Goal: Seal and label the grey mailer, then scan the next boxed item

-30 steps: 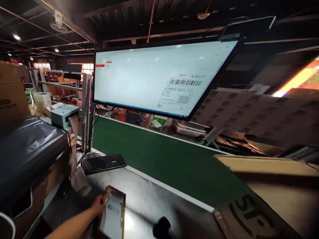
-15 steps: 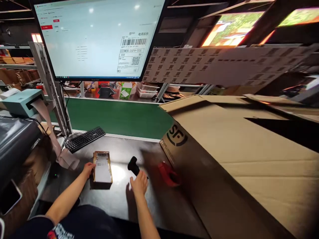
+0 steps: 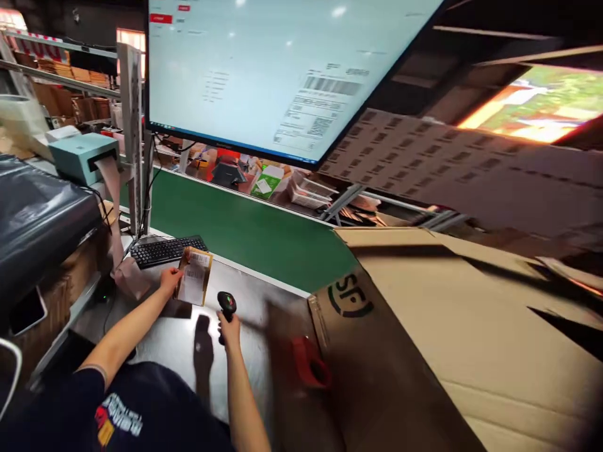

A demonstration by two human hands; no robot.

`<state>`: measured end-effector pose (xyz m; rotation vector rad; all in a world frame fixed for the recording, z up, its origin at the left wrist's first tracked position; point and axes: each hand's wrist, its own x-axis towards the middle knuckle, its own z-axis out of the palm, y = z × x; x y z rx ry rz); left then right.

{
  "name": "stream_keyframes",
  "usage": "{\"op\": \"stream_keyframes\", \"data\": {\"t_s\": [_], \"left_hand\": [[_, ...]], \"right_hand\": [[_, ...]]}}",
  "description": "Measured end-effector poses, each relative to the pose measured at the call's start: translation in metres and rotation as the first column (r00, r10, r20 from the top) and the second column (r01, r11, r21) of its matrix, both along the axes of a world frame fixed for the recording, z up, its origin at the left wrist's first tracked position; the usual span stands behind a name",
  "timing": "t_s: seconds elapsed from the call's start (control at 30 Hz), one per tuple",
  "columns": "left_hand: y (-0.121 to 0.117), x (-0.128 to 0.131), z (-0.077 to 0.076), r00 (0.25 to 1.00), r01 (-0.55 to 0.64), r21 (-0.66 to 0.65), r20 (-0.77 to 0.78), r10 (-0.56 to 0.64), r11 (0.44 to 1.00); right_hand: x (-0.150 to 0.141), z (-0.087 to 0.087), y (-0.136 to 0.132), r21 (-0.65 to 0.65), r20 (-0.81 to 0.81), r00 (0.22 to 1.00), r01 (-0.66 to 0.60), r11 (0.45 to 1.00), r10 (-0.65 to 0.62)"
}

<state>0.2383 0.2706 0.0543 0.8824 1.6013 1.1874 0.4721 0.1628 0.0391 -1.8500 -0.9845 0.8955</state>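
My left hand (image 3: 171, 280) grips the left edge of a small cardboard box (image 3: 194, 282), its labelled face tilted towards me. White labels with barcodes cover that face. In my right hand (image 3: 230, 329) is a black barcode scanner (image 3: 227, 304), fingers wrapped round its handle. The scanner is held up off the metal table (image 3: 160, 342), its shadow falling to the left. The scanner's head is just right of the box, apart from it. A red tape dispenser (image 3: 311, 363) rests on the table to the right of my right hand.
A keyboard (image 3: 164, 250) lies behind the box, under a large monitor (image 3: 264, 81). To the left stands a pale blue label printer (image 3: 85, 157) with a paper strip hanging out. Flattened cardboard (image 3: 452, 314) fills the right side. A green conveyor belt (image 3: 245, 226) runs behind the table.
My right hand has taken hold of the scanner and lifted it off the table. My left hand has raised and tilted the box. The camera view has turned and tilted.
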Motion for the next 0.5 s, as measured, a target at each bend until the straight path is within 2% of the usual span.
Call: {"op": "stream_keyframes", "data": {"t_s": [0.13, 0.27, 0.37, 0.5], "left_hand": [[0.001, -0.002, -0.005, 1.000, -0.031, 0.017, 0.006, 0.031, 0.999], [-0.004, -0.003, -0.006, 0.996, -0.033, 0.047, 0.079, 0.029, 0.998], [-0.009, -0.003, -0.004, 0.987, -0.051, 0.066, 0.156, 0.040, 0.997], [-0.014, -0.001, -0.001, 0.970, -0.078, 0.071, 0.236, 0.059, 0.994]], "right_hand": [[-0.059, 0.035, -0.014, 0.038, -0.232, 0.966, -0.110, 0.993, 0.116], [-0.087, 0.064, -0.030, 0.081, -0.274, 0.952, -0.115, 0.990, 0.133], [-0.096, 0.070, -0.044, 0.080, -0.269, 0.958, -0.078, 0.994, 0.097], [-0.104, 0.065, -0.060, 0.063, -0.233, 0.972, -0.028, 0.998, 0.042]]}}
